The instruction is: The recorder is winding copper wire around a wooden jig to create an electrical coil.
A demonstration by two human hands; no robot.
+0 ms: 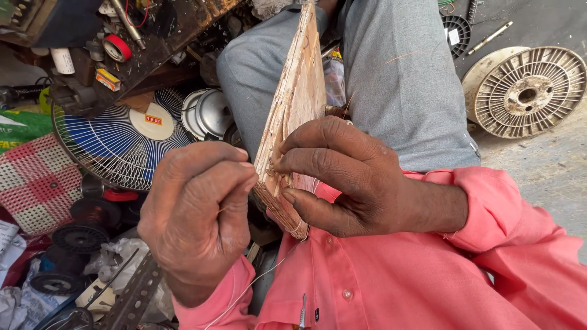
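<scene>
A worn wooden board [299,98] stands on edge between my knees, its frayed, layered lower edge toward me. My right hand [348,177] grips that lower edge, with the thumb and fingers pinched on it near a thin thread. My left hand [199,214] is curled shut just left of the board, fingertips pressed against its edge and pinching the thin pale thread [257,281], which trails down over my pink shirt. Both sleeves are pink, and grey trousers cover my legs on either side of the board.
A fan guard with blue blades [122,143] lies at left beside a red-and-white woven mat [36,180]. Dark spools [82,235], a perforated metal strip [134,296] and cluttered tools fill the lower left. A pale plastic reel [526,91] rests on concrete at upper right.
</scene>
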